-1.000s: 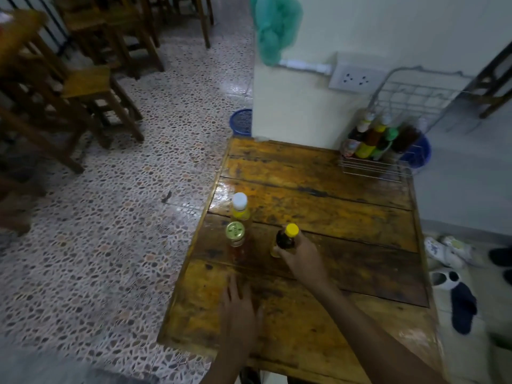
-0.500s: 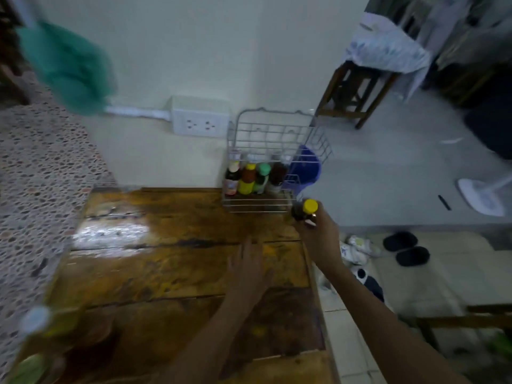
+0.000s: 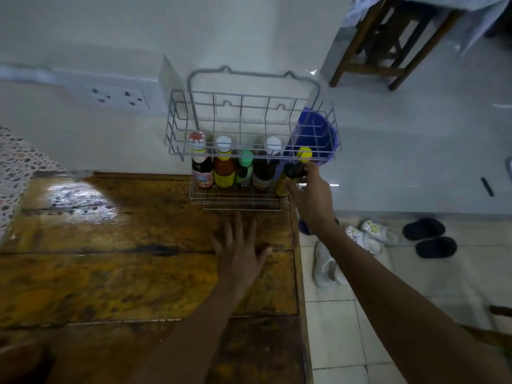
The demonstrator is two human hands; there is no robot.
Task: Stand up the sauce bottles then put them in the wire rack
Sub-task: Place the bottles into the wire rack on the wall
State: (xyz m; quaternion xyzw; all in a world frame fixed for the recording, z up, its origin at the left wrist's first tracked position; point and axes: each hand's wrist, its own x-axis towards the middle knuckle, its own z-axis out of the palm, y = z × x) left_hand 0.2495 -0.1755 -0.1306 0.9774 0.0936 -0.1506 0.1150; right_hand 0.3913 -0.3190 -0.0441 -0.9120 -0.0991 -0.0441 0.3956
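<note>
A grey wire rack (image 3: pixel 249 128) stands at the far right corner of the wooden table (image 3: pixel 110 259), against the wall. Several sauce bottles stand upright in it: a red-capped one (image 3: pixel 201 167), an orange one with a white cap (image 3: pixel 224 167), a green-capped one (image 3: pixel 245 169) and a dark one with a white cap (image 3: pixel 267 164). My right hand (image 3: pixel 311 198) grips a dark bottle with a yellow cap (image 3: pixel 295 169), upright at the rack's right end. My left hand (image 3: pixel 239 250) lies flat on the table, fingers spread, just in front of the rack.
A white power socket (image 3: pixel 116 97) sits on the wall left of the rack. A blue bucket (image 3: pixel 318 134) shows behind the rack. Shoes and sandals (image 3: pixel 374 236) lie on the tiled floor right of the table. A wooden stool (image 3: pixel 388 40) stands at the far right.
My right hand carried the yellow-capped bottle from the table's near side to the rack's right end. The view swung right and closer. My left hand slid forward towards the rack.
</note>
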